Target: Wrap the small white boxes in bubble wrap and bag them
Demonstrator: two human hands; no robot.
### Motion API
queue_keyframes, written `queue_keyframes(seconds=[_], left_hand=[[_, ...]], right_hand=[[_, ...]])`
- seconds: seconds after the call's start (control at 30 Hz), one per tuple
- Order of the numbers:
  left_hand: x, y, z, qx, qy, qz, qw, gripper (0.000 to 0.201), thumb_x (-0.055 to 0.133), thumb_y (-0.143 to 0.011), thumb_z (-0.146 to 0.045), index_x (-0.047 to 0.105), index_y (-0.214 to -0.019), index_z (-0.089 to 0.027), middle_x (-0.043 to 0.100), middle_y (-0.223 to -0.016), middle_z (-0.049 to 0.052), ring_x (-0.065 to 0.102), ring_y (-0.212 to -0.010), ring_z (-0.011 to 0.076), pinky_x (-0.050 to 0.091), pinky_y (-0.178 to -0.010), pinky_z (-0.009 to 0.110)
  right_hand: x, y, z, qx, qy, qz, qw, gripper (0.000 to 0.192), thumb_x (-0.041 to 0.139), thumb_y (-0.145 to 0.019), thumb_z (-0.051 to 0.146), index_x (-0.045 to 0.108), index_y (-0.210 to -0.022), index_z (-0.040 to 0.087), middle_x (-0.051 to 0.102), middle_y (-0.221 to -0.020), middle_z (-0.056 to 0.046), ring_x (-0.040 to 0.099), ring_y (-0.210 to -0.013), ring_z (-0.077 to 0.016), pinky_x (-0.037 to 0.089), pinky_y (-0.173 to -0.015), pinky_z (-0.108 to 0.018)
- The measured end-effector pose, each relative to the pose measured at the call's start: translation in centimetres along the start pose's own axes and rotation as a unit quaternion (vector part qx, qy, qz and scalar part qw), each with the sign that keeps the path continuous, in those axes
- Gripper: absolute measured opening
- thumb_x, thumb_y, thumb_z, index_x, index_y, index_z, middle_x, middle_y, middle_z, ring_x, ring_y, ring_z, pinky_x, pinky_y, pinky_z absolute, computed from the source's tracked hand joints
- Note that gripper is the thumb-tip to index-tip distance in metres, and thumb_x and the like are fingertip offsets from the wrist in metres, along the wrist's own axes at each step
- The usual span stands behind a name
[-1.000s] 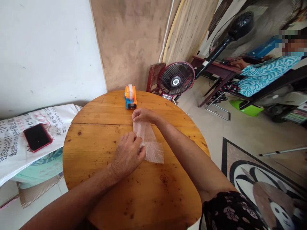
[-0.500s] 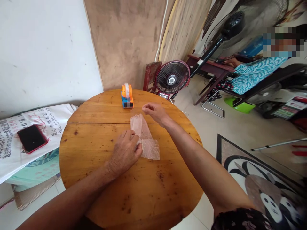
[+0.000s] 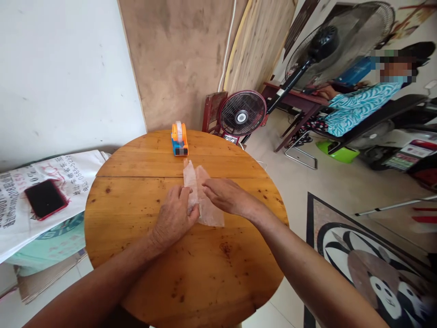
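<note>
A small sheet of translucent, crinkled bubble wrap (image 3: 212,216) lies partly folded on the round wooden table (image 3: 143,273). On its left edge rests my left hand (image 3: 176,210), fingers curled in and thumb pressing the wrap. My right hand (image 3: 227,196) reaches over the right part of the sheet, its fingers bent and close together at the wrap near the fold; the fingertips are partly hidden. Beyond the wrap stands an orange and blue tape dispenser (image 3: 180,139) with a roll of clear tape, touched by neither hand.
Left of the table, a phone (image 3: 46,199) lies on a printed white sack (image 3: 82,182). A small fan (image 3: 242,117) stands behind the table. Farther right a person (image 3: 365,107) sits at a dark desk (image 3: 300,107), near a tall fan (image 3: 322,43).
My right hand has come down and nearer, from above the wrap's far right onto its right part. The wrap's right side has shifted and lies flatter. My left hand stays in place.
</note>
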State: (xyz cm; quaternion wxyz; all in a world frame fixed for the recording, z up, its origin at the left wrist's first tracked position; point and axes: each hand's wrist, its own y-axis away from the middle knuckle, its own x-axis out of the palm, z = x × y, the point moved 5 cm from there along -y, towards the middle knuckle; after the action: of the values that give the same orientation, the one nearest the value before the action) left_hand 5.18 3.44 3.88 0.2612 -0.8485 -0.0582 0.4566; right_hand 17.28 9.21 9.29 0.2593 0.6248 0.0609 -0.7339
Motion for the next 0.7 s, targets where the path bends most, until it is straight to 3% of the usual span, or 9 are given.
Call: queue_keyframes(seconds=[0.1,0.23,0.43,0.57,0.63,0.7], left_hand=[[0.0,0.0,0.0,-0.002,0.000,0.005,1.000,0.026,0.054,-0.083,-0.019,0.052,-0.108,-0.014,0.057,-0.100,0.012,0.058,-0.093,0.0277,0.055,-0.080,0.042],[0.2,0.0,0.1,-0.007,0.011,0.002,1.000,0.031,0.055,-0.084,-0.020,0.049,-0.114,-0.015,0.058,-0.112,0.015,0.057,-0.104,0.0292,0.054,-0.088,0.045],[1.6,0.5,0.1,0.012,0.021,-0.015,1.000,0.060,0.049,-0.086,-0.018,0.030,-0.141,-0.009,0.050,-0.137,0.025,0.050,-0.129,0.0346,0.047,-0.103,0.052],[2.4,0.8,-0.1,0.032,0.031,-0.007,0.999,0.061,0.043,-0.088,-0.016,0.025,-0.146,-0.006,0.046,-0.144,0.027,0.043,-0.138,0.0353,0.044,-0.109,0.054],[2.5,0.9,-0.1,0.040,0.026,-0.005,0.999,0.058,0.040,-0.089,-0.015,0.027,-0.145,-0.004,0.046,-0.144,0.027,0.043,-0.138,0.0354,0.043,-0.110,0.054],[2.6,0.8,-0.1,0.041,0.019,-0.004,0.999,0.055,0.039,-0.090,-0.015,0.031,-0.143,-0.003,0.046,-0.144,0.027,0.043,-0.138,0.0353,0.042,-0.111,0.054]], right_hand=[[0.7,-1.6,-1.0,0.005,-0.144,0.022,0.989,0.020,0.045,-0.091,0.021,0.060,-0.078,0.017,0.067,-0.078,-0.006,0.060,-0.073,-0.0179,0.039,-0.061,-0.026],[1.8,-3.5,-1.3,0.033,-0.335,0.056,0.940,0.018,0.044,-0.093,0.029,0.054,-0.083,0.018,0.061,-0.074,-0.001,0.058,-0.065,-0.0132,0.040,-0.052,-0.020],[2.7,-4.9,-0.4,0.081,-0.509,0.060,0.855,0.025,0.053,-0.091,0.035,0.052,-0.073,0.017,0.052,-0.062,0.002,0.049,-0.053,-0.0100,0.036,-0.047,-0.020],[3.6,-5.4,0.1,0.095,-0.580,0.066,0.806,0.027,0.050,-0.093,0.033,0.048,-0.071,0.019,0.049,-0.057,0.004,0.045,-0.048,-0.0092,0.034,-0.046,-0.020],[3.9,-5.7,0.0,0.095,-0.580,0.048,0.808,0.027,0.049,-0.093,0.032,0.046,-0.070,0.019,0.047,-0.057,0.005,0.043,-0.046,-0.0089,0.033,-0.045,-0.020],[4.0,-5.8,-0.3,0.097,-0.548,0.014,0.831,0.024,0.047,-0.092,0.030,0.047,-0.070,0.020,0.046,-0.057,0.005,0.043,-0.046,-0.0093,0.033,-0.044,-0.020]])
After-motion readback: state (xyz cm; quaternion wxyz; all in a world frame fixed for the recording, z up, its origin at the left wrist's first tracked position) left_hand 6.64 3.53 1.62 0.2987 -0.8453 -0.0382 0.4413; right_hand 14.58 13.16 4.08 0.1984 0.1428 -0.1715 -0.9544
